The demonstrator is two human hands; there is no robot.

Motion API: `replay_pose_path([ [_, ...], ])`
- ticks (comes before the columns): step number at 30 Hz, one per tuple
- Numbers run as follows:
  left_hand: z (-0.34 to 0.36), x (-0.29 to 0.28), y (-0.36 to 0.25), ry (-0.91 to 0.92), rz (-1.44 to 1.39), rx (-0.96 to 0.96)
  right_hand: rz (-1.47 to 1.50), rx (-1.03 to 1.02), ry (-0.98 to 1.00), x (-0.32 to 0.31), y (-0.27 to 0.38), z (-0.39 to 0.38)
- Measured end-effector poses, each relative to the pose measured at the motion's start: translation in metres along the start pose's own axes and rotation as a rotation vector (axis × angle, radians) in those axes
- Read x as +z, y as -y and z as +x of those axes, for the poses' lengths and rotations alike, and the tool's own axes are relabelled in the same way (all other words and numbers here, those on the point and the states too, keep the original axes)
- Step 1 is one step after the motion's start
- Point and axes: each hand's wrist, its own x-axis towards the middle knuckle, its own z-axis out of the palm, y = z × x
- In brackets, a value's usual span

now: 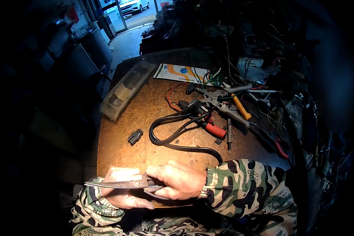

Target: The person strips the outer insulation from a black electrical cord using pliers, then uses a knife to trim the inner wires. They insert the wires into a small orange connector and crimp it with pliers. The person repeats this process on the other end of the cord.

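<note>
Low in the view my right hand (176, 179) grips a pair of dark metal scissors (141, 183), whose long blades point left across my left hand (124, 196). The fingers of my left hand are curled behind the blades, its thumb lower down; what they hold is hidden. Above my hands a thick black cable (190, 149) loops over the wooden bench (118, 153) and runs down behind my right sleeve. A small black connector (135, 136) lies left of the loop.
A clear plastic case (115, 103), a printed card (181, 72), a multi-tool stripper (235, 115), an orange-handled tool (241, 105), a red-handled tool (214, 130), a pen-like probe (229, 135) and pliers (279, 146) lie about. Tangled wires crowd the right; a doorway (124, 15) stands behind.
</note>
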Motion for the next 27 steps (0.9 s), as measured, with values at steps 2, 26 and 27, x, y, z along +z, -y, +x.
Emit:
replay_pose_path([
  [2,0.006,0.014,-0.002,-0.116,-0.135,-0.06,-0.144,-0.069,-0.095,0.003,-0.003,-0.001],
  [26,-0.04,0.005,0.024,-0.276,0.292,0.252,0.206,0.086,0.097,0.009,0.012,0.002],
  [27,-0.041,0.006,0.018,-0.331,0.313,0.218,0.204,0.07,0.08,0.011,0.013,0.003],
])
